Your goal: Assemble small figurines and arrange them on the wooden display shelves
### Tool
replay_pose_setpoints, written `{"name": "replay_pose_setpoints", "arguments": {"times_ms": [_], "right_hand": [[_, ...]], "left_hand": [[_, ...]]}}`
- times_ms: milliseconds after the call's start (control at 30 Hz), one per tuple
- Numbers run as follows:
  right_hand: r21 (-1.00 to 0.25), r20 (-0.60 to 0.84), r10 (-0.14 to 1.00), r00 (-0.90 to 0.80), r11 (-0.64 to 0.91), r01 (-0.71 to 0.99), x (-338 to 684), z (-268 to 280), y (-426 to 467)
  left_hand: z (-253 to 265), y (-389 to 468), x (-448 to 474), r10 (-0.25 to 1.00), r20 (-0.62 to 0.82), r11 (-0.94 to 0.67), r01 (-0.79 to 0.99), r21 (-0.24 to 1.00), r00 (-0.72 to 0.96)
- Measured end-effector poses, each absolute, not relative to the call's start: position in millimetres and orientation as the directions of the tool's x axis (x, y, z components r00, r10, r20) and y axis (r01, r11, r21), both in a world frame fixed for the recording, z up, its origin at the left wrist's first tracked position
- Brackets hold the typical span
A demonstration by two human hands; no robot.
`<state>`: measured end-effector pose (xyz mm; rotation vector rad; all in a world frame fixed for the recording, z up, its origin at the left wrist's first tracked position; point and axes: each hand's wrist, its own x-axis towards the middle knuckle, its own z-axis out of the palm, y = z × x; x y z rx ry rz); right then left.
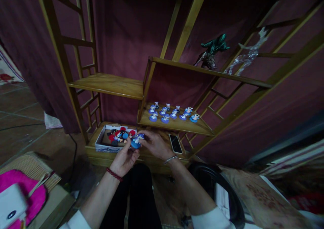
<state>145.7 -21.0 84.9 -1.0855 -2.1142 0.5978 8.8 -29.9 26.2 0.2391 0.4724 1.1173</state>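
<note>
Between my two hands is a small figurine (137,140) with a blue round base and a purple-and-white top. My left hand (126,159) pinches its base from the left. The fingers of my right hand (155,144) close on its upper right side. Just left of the hands, an open cardboard box (108,148) holds several more figurines (117,134) with red, blue and black bases. Beyond the hands, several purple-and-white and dark figurines (165,118) stand upright in rows on a wooden shelf (149,123).
A phone (175,144) lies on the lower ledge, right of my hands. An upper shelf (177,63) carries a green-and-brown statue (211,53) and a clear deer figure (246,58). A bare side shelf (108,83) juts out above the box. A black round seat (210,175) stands lower right.
</note>
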Motion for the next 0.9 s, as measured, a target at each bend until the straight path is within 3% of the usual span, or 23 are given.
{"name": "replay_pose_setpoints", "arguments": {"times_ms": [267,900], "right_hand": [[-0.671,0.355,0.844,-0.403,0.530,0.519,139.2,74.3,-18.5],[-0.689,0.343,0.865,-0.367,0.497,0.527,129.9,66.4,-9.4]], "left_hand": [[23.2,-27.9,5.9,0.908,-0.328,0.389,-0.817,0.426,0.261],[19.0,-26.5,-10.3,0.931,-0.237,0.360,-0.808,0.466,0.278]]}}
